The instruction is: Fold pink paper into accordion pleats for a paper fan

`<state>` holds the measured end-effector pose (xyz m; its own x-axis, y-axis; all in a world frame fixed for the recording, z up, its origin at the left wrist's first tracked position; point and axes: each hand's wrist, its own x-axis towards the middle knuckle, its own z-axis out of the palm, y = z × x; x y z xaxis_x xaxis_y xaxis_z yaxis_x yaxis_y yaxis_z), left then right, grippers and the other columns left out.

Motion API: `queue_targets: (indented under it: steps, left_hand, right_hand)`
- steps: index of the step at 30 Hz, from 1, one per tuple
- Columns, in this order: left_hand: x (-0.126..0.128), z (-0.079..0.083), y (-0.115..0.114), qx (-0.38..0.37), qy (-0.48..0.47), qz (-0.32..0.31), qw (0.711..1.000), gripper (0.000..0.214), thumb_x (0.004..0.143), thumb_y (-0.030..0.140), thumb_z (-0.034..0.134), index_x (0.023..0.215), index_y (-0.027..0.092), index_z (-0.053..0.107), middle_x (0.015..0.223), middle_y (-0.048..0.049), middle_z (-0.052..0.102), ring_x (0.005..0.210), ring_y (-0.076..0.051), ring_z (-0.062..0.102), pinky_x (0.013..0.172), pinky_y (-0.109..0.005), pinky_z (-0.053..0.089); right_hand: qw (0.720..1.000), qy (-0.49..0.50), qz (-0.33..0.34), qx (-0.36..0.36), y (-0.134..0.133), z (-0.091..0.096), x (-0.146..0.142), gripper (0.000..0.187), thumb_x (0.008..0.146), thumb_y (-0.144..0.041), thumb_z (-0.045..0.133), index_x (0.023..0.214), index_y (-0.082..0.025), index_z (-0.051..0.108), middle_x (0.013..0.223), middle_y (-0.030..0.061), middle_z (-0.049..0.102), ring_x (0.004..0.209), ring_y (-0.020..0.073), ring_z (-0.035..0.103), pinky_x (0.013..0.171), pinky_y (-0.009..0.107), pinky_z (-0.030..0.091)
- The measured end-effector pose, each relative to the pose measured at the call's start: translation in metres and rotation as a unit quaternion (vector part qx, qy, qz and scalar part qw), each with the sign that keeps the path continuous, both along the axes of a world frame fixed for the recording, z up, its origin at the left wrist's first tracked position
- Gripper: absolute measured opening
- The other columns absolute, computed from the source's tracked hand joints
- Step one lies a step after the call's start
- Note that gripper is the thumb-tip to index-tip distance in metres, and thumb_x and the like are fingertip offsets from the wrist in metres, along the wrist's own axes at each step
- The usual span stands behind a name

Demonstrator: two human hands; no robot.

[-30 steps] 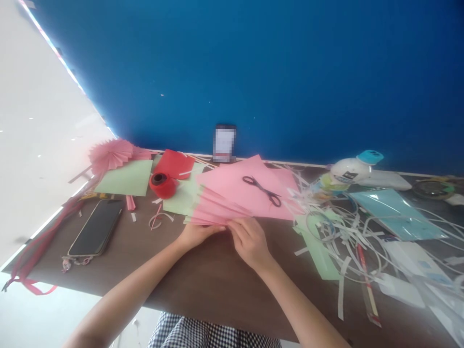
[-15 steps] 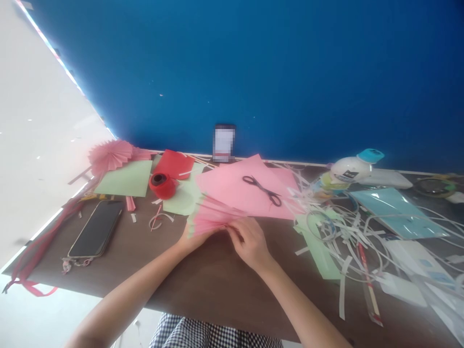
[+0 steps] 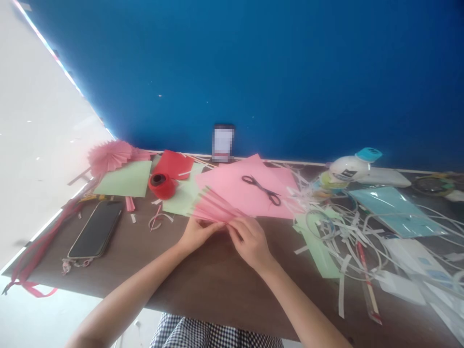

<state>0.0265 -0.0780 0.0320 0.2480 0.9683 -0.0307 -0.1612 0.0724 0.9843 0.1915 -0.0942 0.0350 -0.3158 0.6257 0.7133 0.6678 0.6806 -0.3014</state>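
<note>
Both hands meet at the middle of the brown table (image 3: 203, 285). My left hand (image 3: 195, 233) and my right hand (image 3: 250, 240) pinch the near end of a pleated pink paper (image 3: 212, 209), which fans out away from me. Behind it lie flat pink sheets (image 3: 235, 186) with black scissors (image 3: 261, 189) on top.
A phone (image 3: 96, 228) lies at the left, with a red tape roll (image 3: 161, 183), green sheets (image 3: 125, 179) and a finished pink fan (image 3: 108, 155) behind it. White paper strips (image 3: 344, 232), a glue bottle (image 3: 350, 169) and a blue packet (image 3: 393, 210) crowd the right. A blue wall stands behind.
The pleated pink paper has been gathered tighter into a narrower fan. My left hand has shifted right, closer to my right hand.
</note>
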Motion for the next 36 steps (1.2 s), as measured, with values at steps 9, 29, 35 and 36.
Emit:
queue_targets:
  steps: [9,29,35,36]
  left_hand:
    - [0.004,0.001,0.001,-0.046,-0.04,-0.033,0.998,0.033,0.066,0.031,0.069,0.09,0.009,0.063,0.088,-0.0091,0.068,0.085,-0.023,0.063,0.079,-0.035,0.05]
    - [-0.002,0.001,0.009,-0.052,-0.078,-0.033,0.995,0.045,0.069,0.029,0.067,0.106,0.017,0.045,0.077,-0.0012,0.062,0.069,-0.013,0.06,0.068,-0.028,0.048]
    - [-0.003,-0.004,0.01,-0.025,0.028,-0.012,0.999,0.031,0.068,0.032,0.066,0.091,0.013,0.059,0.079,-0.0048,0.062,0.071,-0.013,0.058,0.066,-0.025,0.046]
    - [-0.002,-0.005,0.009,-0.022,0.042,-0.005,0.999,0.031,0.067,0.033,0.066,0.09,0.013,0.06,0.079,-0.0046,0.062,0.069,-0.013,0.057,0.064,-0.025,0.047]
  right_hand:
    - [0.994,-0.096,0.007,0.046,0.0,0.0,0.002,0.017,0.08,-0.009,0.05,0.092,-0.017,0.059,0.08,0.0052,0.064,0.075,0.0166,0.057,0.065,0.03,0.043]
    - [0.82,0.286,0.053,-0.492,0.001,0.022,0.003,0.05,0.068,-0.039,0.065,0.113,-0.021,0.054,0.108,0.0093,0.061,0.098,0.0254,0.058,0.082,0.04,0.047]
    - [0.706,0.424,0.12,-0.555,0.006,0.03,0.001,0.04,0.066,-0.036,0.068,0.102,-0.02,0.062,0.106,0.0072,0.064,0.1,0.0262,0.058,0.087,0.041,0.044]
    - [0.698,0.428,0.116,-0.563,0.006,0.029,0.001,0.039,0.066,-0.036,0.068,0.101,-0.019,0.063,0.104,0.0076,0.065,0.098,0.0264,0.059,0.086,0.041,0.044]
